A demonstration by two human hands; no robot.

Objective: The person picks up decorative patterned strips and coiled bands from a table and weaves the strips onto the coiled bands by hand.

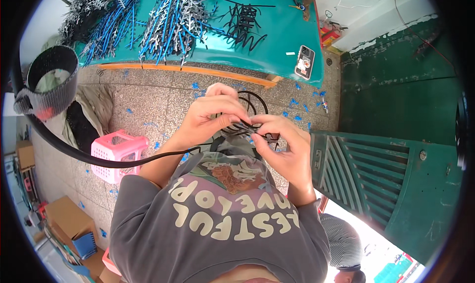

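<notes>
In front of my chest, thin black cables (241, 130) gather into a bundle, with loose loops (261, 98) rising behind my fingers. My left hand (210, 112) is closed, thumb and forefinger pinching the bundle. From the other side, my right hand (289, 139) pinches the same cables, its fingertips close to the left ones. The cable ends between the fingers are too small to make out. Beyond my hands is a green-covered table (277, 31); bunches of black, blue and pale-ended cables (173, 26) hang over its near edge, and a tangle of black cables (243, 23) lies to their right.
A phone (304, 64) lies at the table's right corner. A pink plastic stool (116, 157) stands left, behind a thick black tube (94, 159). Blue scraps litter the speckled floor (143, 92). At right is a green metal door (376, 169), with a person (341, 241) beyond. Cardboard boxes (69, 218) stand lower left.
</notes>
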